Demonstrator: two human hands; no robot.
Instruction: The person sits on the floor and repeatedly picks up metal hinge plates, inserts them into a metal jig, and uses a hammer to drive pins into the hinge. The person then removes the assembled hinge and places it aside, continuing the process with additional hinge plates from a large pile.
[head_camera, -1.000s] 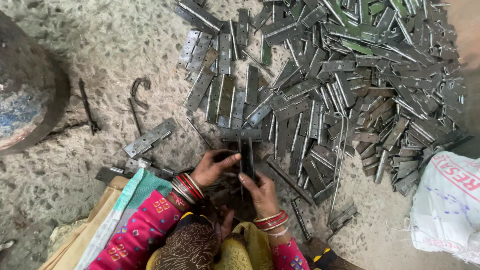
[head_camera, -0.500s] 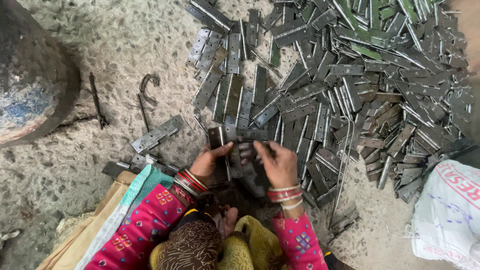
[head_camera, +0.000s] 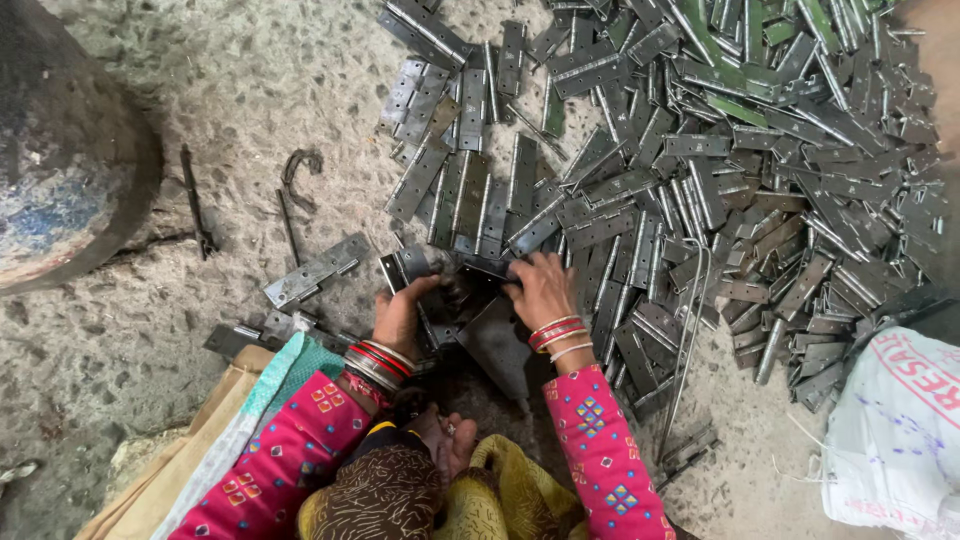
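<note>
item: hinge assembly at floor level. left hand (head_camera: 400, 318) and right hand (head_camera: 540, 290) are both gripping a dark metal hinge (head_camera: 462, 290), fingers curled onto its two ends, the piece lying just in front of the knees. progress: a row of flat hinges (head_camera: 470, 195) is lying side by side just beyond the hands; a large loose heap of hinges (head_camera: 760, 160) is spreading to the right, seemingly waiting, so most work looks outstanding. packaging: a white sack with red lettering (head_camera: 895, 440) is sitting at lower right; a tan folded sack (head_camera: 190, 440) is lying at lower left.
</note>
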